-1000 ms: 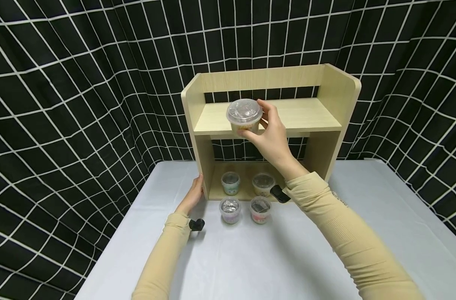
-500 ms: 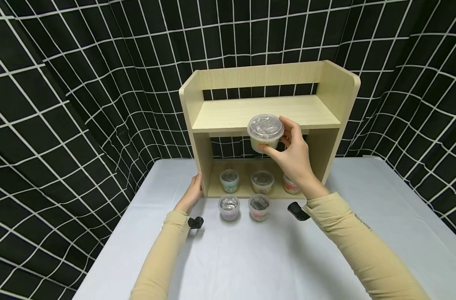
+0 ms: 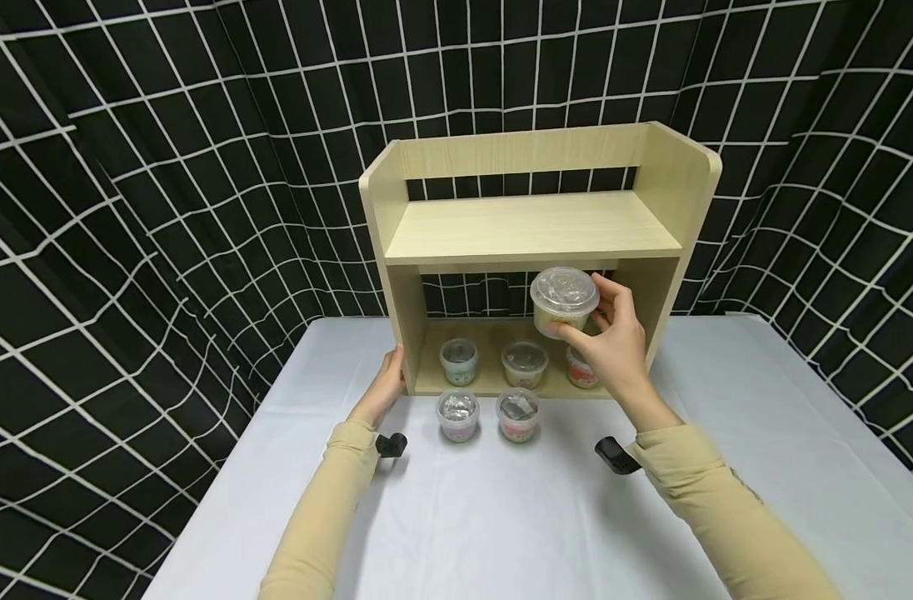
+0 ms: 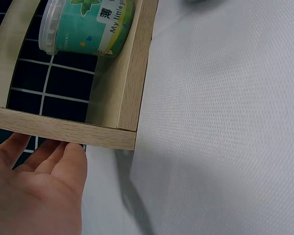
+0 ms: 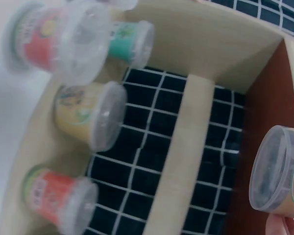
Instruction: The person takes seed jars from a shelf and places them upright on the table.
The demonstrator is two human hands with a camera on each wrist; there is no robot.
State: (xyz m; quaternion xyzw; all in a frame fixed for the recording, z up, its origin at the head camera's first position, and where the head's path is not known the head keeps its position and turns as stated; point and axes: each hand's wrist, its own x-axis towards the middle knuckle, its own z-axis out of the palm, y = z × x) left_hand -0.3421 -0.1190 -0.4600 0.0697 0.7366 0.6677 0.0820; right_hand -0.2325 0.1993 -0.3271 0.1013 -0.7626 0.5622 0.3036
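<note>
My right hand [image 3: 614, 342] grips a lidded plastic cup [image 3: 564, 302] with a yellowish label, held in front of the shelf's lower opening. In the right wrist view this cup [image 5: 279, 171] shows at the right edge, above a fingertip. My left hand [image 3: 380, 387] rests against the outer left side of the wooden shelf [image 3: 531, 225]; its fingers touch the panel in the left wrist view. On the lower board stand a teal cup [image 3: 460, 362], a yellow cup [image 3: 525, 364] and a red cup [image 3: 581, 369], partly hidden by my right hand.
A purple-labelled cup [image 3: 457, 417] and a pink-labelled cup [image 3: 518, 415] stand on the white tablecloth [image 3: 486, 517] before the shelf. Black cloth with a white grid [image 3: 516, 75] hangs behind and at both sides.
My right hand has carried the held cup right and down from before the upper board. The red cup on the lower board has come into view. The left hand stays against the side panel.
</note>
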